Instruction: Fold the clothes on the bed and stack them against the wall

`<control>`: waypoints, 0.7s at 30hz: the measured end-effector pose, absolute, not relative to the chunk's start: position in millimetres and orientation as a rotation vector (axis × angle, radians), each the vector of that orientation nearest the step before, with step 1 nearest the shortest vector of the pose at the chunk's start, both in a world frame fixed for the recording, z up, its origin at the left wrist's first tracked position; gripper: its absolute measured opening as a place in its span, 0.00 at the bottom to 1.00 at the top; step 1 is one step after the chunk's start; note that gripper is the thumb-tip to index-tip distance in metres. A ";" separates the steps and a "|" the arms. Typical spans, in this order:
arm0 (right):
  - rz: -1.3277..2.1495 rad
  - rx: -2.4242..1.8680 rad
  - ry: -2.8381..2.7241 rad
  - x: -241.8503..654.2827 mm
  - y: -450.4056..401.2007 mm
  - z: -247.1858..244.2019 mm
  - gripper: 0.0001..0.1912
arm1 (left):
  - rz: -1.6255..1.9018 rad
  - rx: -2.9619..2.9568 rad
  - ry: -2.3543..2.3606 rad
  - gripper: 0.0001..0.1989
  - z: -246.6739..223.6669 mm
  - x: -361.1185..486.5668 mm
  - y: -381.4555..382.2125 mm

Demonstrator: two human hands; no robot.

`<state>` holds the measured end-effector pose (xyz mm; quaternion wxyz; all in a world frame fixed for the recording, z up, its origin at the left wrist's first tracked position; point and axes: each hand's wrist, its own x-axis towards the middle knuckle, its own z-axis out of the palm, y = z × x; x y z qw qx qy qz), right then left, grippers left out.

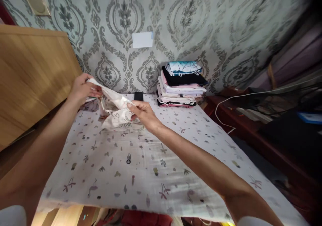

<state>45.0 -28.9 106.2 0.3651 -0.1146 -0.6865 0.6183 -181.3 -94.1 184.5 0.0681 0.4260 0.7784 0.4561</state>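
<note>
A crumpled white printed cloth, perhaps a garment, is stretched between my two hands over the far left of the covered table. My left hand grips its upper left edge, fingers bent around the fabric. On the other side, my right hand pinches it between thumb and fingers. The cloth's lower part hangs close to the patterned white sheet; whether it touches cannot be told. Behind the left hand lies some more folded fabric, partly hidden.
A stack of folded clothes stands at the back right against the patterned wall. A small black object lies by the wall. A wooden cabinet borders the left. On the right, a white cable runs over a dark red surface.
</note>
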 end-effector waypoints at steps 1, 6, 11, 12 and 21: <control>1.673 -0.254 -1.673 42.7 -35.2 117.9 0.21 | 1.573 1.228 2.194 0.15 199.2 -175.5 -91.9; 1.827 -0.237 -1.383 67.9 -54.0 161.7 0.13 | 1.829 1.425 1.615 0.16 242.7 -131.6 -62.2; 1.694 -0.528 -1.277 141.9 -49.6 133.3 0.12 | 1.319 1.793 1.374 0.22 206.2 -85.4 -19.6; 1.657 -0.634 -1.276 160.7 -46.9 115.4 0.13 | 1.227 1.824 1.310 0.24 191.4 -79.1 -15.5; 0.671 -1.272 -1.871 278.0 -83.2 -11.5 0.18 | 0.630 1.874 1.606 0.19 65.4 -108.4 -71.2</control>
